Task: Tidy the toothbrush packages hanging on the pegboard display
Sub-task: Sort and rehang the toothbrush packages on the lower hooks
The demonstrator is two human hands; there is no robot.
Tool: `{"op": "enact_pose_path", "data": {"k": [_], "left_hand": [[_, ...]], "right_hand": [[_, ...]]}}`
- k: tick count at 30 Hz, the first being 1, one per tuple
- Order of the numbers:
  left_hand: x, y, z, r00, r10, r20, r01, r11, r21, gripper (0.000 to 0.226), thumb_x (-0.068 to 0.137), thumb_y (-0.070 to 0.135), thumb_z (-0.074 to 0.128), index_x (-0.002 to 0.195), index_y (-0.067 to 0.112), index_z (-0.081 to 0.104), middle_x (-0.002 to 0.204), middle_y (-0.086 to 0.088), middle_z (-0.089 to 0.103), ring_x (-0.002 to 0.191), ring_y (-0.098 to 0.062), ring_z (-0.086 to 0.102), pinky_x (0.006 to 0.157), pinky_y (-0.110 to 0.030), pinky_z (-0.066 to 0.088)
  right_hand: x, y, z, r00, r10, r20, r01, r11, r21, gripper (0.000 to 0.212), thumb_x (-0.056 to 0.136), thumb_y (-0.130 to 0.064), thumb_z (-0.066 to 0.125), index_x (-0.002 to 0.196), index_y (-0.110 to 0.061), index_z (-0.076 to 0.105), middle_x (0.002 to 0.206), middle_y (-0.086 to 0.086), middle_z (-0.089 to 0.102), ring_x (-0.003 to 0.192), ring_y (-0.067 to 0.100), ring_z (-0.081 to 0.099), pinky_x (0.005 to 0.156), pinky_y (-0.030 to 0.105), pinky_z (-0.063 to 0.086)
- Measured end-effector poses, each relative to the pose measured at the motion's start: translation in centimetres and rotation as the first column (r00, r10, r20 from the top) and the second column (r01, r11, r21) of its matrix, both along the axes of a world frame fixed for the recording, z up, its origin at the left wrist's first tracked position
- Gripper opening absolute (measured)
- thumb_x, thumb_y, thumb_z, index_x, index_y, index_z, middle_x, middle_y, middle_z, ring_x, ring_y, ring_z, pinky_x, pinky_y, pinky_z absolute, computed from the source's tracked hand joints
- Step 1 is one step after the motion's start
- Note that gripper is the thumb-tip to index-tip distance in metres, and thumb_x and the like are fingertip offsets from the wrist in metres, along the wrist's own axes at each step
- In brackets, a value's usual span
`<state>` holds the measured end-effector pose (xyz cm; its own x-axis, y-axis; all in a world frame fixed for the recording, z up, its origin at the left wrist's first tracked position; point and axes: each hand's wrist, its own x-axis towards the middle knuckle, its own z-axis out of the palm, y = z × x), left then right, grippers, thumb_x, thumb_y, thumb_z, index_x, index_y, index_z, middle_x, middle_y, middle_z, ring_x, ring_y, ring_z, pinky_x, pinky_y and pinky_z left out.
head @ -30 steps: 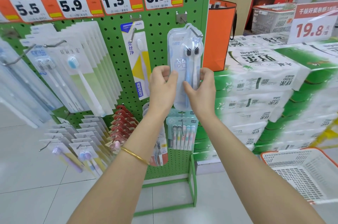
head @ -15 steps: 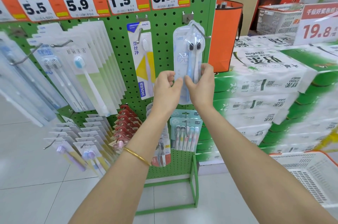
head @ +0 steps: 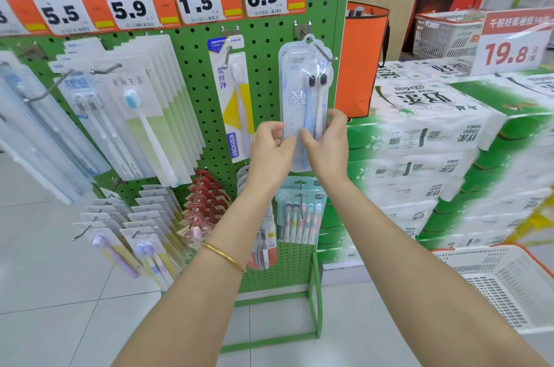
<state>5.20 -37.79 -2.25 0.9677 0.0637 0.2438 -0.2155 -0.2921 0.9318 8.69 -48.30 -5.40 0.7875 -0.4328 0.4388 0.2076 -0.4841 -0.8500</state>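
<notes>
A clear blister pack with two toothbrushes (head: 302, 87) hangs on a metal hook (head: 325, 52) at the right of the green pegboard (head: 266, 72). My left hand (head: 269, 150) pinches the pack's lower left edge. My right hand (head: 326, 144) grips its lower right side, thumb on the front. To the left hangs a white and yellow single-brush pack (head: 232, 96). Further left are rows of long packs (head: 141, 114). Below my hands hangs a multi-brush pack (head: 301, 216).
Orange price tags (head: 198, 1) run along the pegboard's top. Stacked tissue packs (head: 434, 150) stand to the right, with a 19.8 sign (head: 512, 43). A white basket (head: 497, 282) sits at lower right. An orange bag (head: 362, 61) stands behind the pegboard. Small packs (head: 138, 234) hang at lower left.
Both hands stay on the lower part of the twin-brush pack. The pack hangs a little straighter on its hook. The view has shifted slightly.
</notes>
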Motion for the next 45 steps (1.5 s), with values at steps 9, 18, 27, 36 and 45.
{"op": "enact_pose_path", "data": {"k": [9,18,27,36,45], "left_hand": [[-0.9,0.8,-1.9,0.998,0.005,-0.069,-0.002,0.999,0.051,0.035,0.094,0.009,0.049,0.129,0.010,0.045,0.126,-0.004,0.050,0.112,-0.012,0.048,0.092,-0.021,0.036],[-2.4,1.2,-6.1,0.977,-0.021,-0.210,0.034,0.998,0.060,0.034,0.096,0.005,0.045,0.130,0.010,0.046,0.120,-0.002,0.049,0.107,-0.011,0.047,0.087,-0.021,0.037],[-3.3,1.4,-10.0,0.935,-0.047,-0.352,0.090,0.990,0.108,0.034,0.096,0.006,0.043,0.129,0.012,0.046,0.127,-0.002,0.051,0.109,-0.010,0.047,0.094,-0.026,0.041],[-3.3,2.1,-11.3,0.906,-0.067,-0.418,0.117,0.989,0.094,0.030,0.096,0.005,0.044,0.124,0.014,0.049,0.117,0.001,0.052,0.109,-0.013,0.050,0.102,-0.040,0.044],[-2.9,2.3,-11.7,0.902,-0.075,-0.425,0.121,0.989,0.083,0.030,0.096,0.004,0.044,0.124,0.013,0.050,0.115,0.002,0.052,0.107,-0.013,0.051,0.101,-0.041,0.044]], "right_hand": [[-1.7,-1.6,-2.3,0.987,-0.003,-0.161,0.000,1.000,-0.014,0.056,0.092,-0.019,0.059,0.139,-0.007,0.033,0.133,0.010,0.050,0.120,0.022,0.050,0.095,0.037,0.044],[-4.6,-3.4,-7.6,0.949,0.048,-0.312,-0.027,0.997,0.073,0.045,0.092,-0.008,0.055,0.134,-0.005,0.041,0.126,0.011,0.052,0.109,0.022,0.053,0.096,0.038,0.045],[-3.3,-3.8,-12.5,0.835,0.248,-0.491,-0.132,0.957,0.257,0.060,0.093,-0.004,0.052,0.146,-0.010,0.025,0.149,0.009,0.035,0.132,0.026,0.040,0.109,0.041,0.036],[-1.6,-4.0,-14.3,0.847,0.209,-0.489,-0.077,0.958,0.275,0.024,0.095,-0.004,0.047,0.119,-0.004,0.053,0.115,0.009,0.060,0.106,0.023,0.056,0.098,0.038,0.044],[-2.7,-3.8,-15.0,0.910,0.186,-0.370,-0.117,0.973,0.201,0.011,0.097,-0.007,0.045,0.087,-0.008,0.049,0.073,-0.004,0.046,0.067,0.012,0.041,0.061,0.024,0.035]]}}
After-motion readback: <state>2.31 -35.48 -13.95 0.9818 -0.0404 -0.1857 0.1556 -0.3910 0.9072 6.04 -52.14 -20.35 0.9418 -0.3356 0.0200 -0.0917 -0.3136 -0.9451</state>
